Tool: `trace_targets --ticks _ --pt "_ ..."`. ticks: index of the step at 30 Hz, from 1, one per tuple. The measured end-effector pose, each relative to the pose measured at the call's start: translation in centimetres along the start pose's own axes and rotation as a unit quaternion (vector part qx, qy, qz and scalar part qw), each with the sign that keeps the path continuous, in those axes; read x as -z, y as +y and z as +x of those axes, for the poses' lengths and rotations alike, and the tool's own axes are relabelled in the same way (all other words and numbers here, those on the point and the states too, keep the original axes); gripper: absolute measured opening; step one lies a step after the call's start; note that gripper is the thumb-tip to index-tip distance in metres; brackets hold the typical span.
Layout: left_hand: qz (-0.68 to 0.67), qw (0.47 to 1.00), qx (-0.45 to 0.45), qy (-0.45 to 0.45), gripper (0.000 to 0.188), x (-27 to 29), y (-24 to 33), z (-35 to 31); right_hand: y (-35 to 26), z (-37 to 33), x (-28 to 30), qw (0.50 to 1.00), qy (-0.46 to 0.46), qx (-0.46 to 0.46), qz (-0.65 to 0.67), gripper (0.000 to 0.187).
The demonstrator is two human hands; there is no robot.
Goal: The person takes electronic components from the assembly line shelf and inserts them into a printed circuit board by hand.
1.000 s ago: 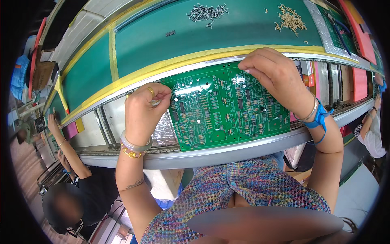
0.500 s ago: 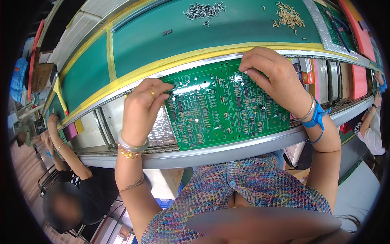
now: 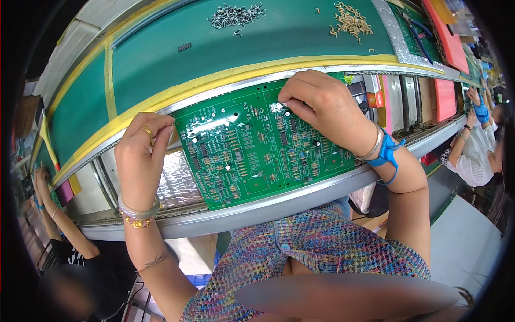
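Observation:
A green circuit board (image 3: 256,185), populated with resistors, chips and small capacitors, lies across the rails in front of me. At its far left corner my left hand (image 3: 140,161) has thumb and fingertips pinched together; whatever is between them is hidden. Over the board's far right half, my right hand (image 3: 324,110) makes a closed pinch, its fingertips beside a small white connector-like part (image 3: 276,107). I cannot make out what that pinch holds. A blue band (image 3: 387,155) circles my right wrist.
Beyond the metal rail, a green mat (image 3: 279,40) carries a heap of grey bent pieces (image 3: 236,16), a heap of tan bent pieces (image 3: 351,20) and a black chip (image 3: 184,47). Blue-handled pliers (image 3: 421,40) lie far right. Co-workers sit at both sides.
The view has shifted, so the board and mat appear farther left. My left hand has drawn slightly outward to the board's corner. My right hand remains pinched over nearly the same part.

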State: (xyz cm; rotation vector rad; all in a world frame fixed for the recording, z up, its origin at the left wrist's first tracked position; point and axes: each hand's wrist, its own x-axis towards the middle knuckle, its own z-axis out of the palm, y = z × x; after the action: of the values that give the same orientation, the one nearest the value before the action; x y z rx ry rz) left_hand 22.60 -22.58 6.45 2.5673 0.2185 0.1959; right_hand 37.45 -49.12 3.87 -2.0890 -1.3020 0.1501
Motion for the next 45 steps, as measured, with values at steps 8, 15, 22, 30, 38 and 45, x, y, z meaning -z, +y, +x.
trace_targets --ticks 8,15,22,30,38,45 --pt "-0.017 1.0 0.001 -0.014 0.013 -0.5 -0.1 0.0 0.1 -0.2 0.3 1.0 -0.012 -0.006 -0.012 0.013" --pt "-0.022 0.999 0.01 -0.022 0.012 -0.6 0.0 0.0 -0.2 -0.4 0.1 0.999 -0.007 -0.003 -0.033 0.015" --pt "-0.02 0.999 0.01 -0.023 0.012 -0.7 0.1 0.0 -0.2 -0.2 -0.1 0.999 -0.026 0.026 -0.033 0.017" --pt "-0.042 0.999 0.02 -0.016 0.011 -0.6 0.3 0.7 0.9 0.4 0.5 0.999 -0.031 0.04 -0.002 0.017" --pt "-0.051 0.979 -0.191 0.039 0.008 -3.3 1.7 9.5 4.2 7.7 0.2 0.988 0.112 0.086 -0.06 0.011" --pt "0.02 0.967 -0.249 0.057 0.013 -6.4 1.6 13.4 5.3 10.4 -0.3 0.991 0.095 0.056 -0.075 0.011"
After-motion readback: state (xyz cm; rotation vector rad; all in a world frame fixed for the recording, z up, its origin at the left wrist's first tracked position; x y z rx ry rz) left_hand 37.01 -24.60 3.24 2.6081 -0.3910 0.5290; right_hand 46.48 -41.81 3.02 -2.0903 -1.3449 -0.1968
